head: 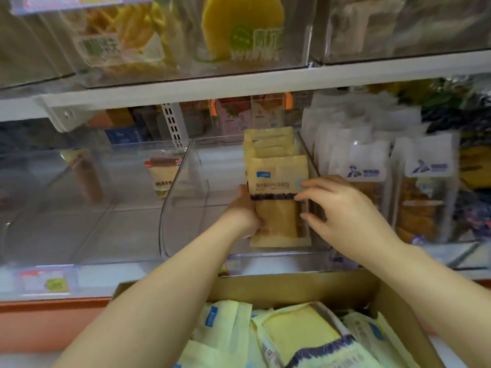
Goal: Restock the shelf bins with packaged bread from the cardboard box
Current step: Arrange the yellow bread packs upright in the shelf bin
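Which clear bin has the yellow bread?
The middle bin, where a row of yellow packs stands at its right side; the left bin holds just one different pack.

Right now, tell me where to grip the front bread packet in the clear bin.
Pinch the front packet by its flat top seal, coming from above and the left. It stands upright, tight to the right wall of the clear bin, with more packets behind; only the top and left are free.

Cardboard box [292,285] partly off-frame below

White shelf [119,278] with clear plastic bins [180,208] side by side
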`<state>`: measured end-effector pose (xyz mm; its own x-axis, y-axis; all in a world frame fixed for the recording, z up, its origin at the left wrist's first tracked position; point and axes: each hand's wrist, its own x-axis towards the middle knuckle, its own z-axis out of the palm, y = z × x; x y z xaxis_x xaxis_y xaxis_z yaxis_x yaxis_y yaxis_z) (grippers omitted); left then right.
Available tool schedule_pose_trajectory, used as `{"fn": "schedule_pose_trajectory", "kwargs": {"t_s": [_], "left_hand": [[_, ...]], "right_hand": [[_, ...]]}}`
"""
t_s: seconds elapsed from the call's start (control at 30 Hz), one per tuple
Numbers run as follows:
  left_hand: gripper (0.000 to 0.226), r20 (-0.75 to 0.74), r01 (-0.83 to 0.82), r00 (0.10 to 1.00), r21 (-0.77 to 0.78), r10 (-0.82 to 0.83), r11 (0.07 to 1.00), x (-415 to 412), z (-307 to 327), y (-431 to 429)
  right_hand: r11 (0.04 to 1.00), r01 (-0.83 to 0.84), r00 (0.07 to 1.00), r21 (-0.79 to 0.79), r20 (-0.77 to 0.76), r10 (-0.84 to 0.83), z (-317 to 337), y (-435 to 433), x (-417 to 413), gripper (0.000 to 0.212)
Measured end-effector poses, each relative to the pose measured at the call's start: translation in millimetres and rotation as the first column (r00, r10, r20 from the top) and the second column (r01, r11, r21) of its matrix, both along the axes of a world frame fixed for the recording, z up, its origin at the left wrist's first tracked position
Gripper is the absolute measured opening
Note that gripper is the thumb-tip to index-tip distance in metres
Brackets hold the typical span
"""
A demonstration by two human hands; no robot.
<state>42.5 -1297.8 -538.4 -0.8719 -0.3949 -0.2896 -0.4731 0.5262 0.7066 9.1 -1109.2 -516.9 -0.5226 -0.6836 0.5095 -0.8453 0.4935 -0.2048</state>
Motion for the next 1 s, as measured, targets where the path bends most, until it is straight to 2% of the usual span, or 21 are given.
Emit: {"fn": "schedule_pose_trajectory", "kwargs": {"t_s": [0.1,0.2,0.27,0.33,0.43,0.5,0.57,0.7,0.8,0.9,1.0], "left_hand": [[0.050,0.007,0.027,1.000,-0.039,-0.026,0.999,-2,1,1],[0.060,0.061,0.122,0.992,-0.178,-0.113,0.977,7,7,-2],[0.077,0.065,0.178,0.984,-0.254,-0.166,0.951,18,12,-3],[0.088,0.059,0.155,0.988,-0.322,-0.143,0.934,37,21,-1],[0.070,-0.115,0.061,0.986,-0.412,-0.118,0.909,77,30,4],[0.054,-0.222,0.045,0.963,-0.433,-0.155,0.900,110,32,13],[0.044,-0.245,0.082,0.945,-0.463,-0.216,0.883,142,33,22],[0.035,-0.129,0.223,0.938,-0.484,-0.322,0.846,185,27,33],[0.038,0.062,0.344,0.932,-0.466,-0.357,0.815,202,19,31],[0.039,0.203,0.429,0.903,-0.368,-0.379,0.825,215,16,29],[0.040,0.225,0.416,0.906,-0.321,-0.358,0.851,223,18,25]], "right_hand": [[0.999,-0.025,0.999,0.028,0.032,0.024,1,3,3,0.033],[0.998,-0.036,0.999,0.052,0.040,0.034,4,9,11,0.032],[0.997,-0.048,0.999,0.057,0.021,0.047,9,13,20,0.031],[0.996,-0.071,0.997,0.047,0.022,0.070,14,17,33,0.028],[0.992,-0.112,0.993,0.056,0.053,0.109,19,23,57,0.025],[0.982,-0.131,0.986,0.138,0.122,0.114,21,28,75,0.024],[0.952,-0.172,0.968,0.252,0.222,0.116,20,36,91,0.027],[0.814,-0.323,0.888,0.483,0.452,0.085,15,54,113,0.042],[0.737,-0.384,0.842,0.557,0.538,0.032,12,67,126,0.063],[0.717,-0.382,0.850,0.583,0.526,0.025,9,72,137,0.067],[0.700,-0.353,0.904,0.620,0.418,0.086,6,70,146,0.066]]}}
